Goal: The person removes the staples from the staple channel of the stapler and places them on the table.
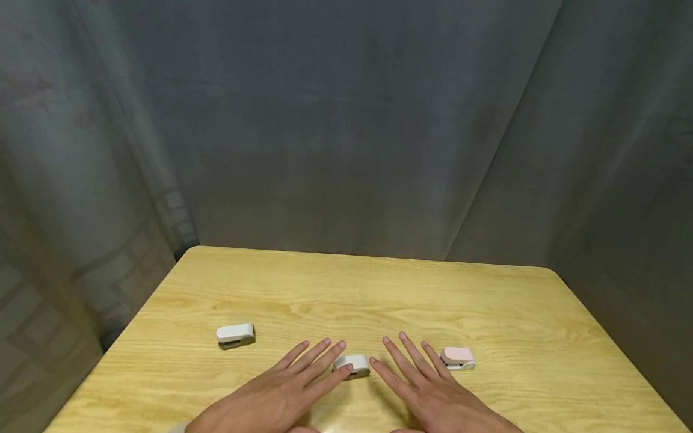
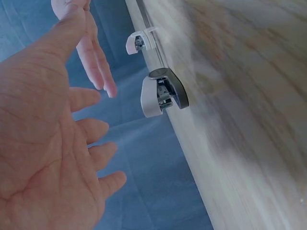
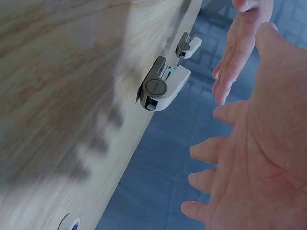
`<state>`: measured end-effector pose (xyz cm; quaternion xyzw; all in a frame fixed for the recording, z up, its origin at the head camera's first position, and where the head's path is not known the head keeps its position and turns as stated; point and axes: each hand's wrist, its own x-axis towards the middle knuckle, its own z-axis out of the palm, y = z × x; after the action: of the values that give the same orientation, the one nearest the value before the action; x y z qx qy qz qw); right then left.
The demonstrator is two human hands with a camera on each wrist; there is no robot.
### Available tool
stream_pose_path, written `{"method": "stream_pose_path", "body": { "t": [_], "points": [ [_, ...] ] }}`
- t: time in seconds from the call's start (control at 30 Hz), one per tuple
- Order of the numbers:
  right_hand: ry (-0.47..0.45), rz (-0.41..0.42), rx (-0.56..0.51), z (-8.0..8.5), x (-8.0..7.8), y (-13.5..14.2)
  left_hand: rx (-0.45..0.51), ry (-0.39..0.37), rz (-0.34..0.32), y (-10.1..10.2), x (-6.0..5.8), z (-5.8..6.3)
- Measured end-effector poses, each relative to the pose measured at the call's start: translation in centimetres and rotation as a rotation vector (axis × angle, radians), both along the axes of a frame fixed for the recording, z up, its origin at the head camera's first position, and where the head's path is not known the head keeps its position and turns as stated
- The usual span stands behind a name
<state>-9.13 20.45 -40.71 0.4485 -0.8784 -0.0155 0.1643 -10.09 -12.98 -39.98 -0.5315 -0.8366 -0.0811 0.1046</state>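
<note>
Three small staplers lie on the wooden table. The left one (image 1: 236, 335) is white over a grey base. A second white-and-grey stapler (image 1: 359, 363) sits in the middle, partly covered by my left fingers in the head view; its hinged side shows in the right wrist view (image 3: 160, 88). At the right is a pink-and-white stapler (image 1: 458, 356). Both hands hover palm down with spread, straight fingers and hold nothing. My left hand (image 1: 276, 394) is nearest the middle stapler. The right hand (image 1: 435, 391) is between the middle and pink staplers.
The light wood table (image 1: 303, 282) has rounded far corners. Grey curtains (image 1: 335, 132) hang behind it and along both sides. Shadows of the hands fall on the tabletop.
</note>
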Motion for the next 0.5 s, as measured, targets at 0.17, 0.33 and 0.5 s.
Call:
{"method": "stream_pose_path", "body": {
  "t": [0.17, 0.33, 0.5],
  "points": [
    [0.009, -0.002, -0.007, -0.04, -0.08, 0.02, -0.001, 0.017, 0.026, 0.04, 0.00, 0.13],
    [0.024, -0.004, -0.032, 0.29, -0.30, -0.19, 0.015, 0.004, 0.072, 0.11, -0.08, 0.41],
    [-0.068, -0.037, -0.108, 0.76, -0.52, -0.56, 0.017, -0.137, 0.141, 0.15, -0.32, 0.89]
  ]
}}
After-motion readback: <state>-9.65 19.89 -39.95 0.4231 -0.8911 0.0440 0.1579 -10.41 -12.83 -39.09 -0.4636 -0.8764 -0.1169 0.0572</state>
